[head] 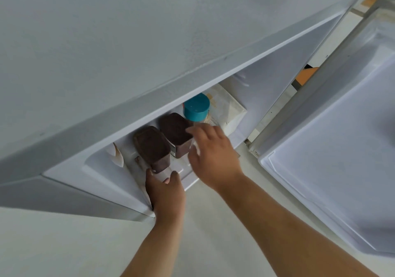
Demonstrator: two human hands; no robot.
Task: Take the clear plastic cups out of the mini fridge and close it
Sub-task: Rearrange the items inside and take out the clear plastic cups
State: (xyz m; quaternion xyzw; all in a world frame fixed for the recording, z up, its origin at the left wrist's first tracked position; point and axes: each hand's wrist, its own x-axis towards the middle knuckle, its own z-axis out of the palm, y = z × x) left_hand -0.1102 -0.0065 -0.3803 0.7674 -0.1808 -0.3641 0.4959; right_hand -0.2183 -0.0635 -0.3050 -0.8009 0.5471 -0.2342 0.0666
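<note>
Two clear plastic cups with dark brown contents stand side by side on the floor of the open mini fridge [149,41]. My left hand [165,191] reaches in from below, its thumb and fingers wrapped around the clear base of the left cup [151,146]. My right hand [213,155] is blurred and sits against the right side of the right cup [175,133]. Its fingers are spread, with the fingertips at the cup's rim and the thumb lower down; a full grip cannot be seen.
Behind the cups stand a bottle with a teal lid [196,108] and a white carton [229,111]. The fridge door [320,148] hangs open at the right. The fridge's grey top fills the upper left. Pale floor lies below.
</note>
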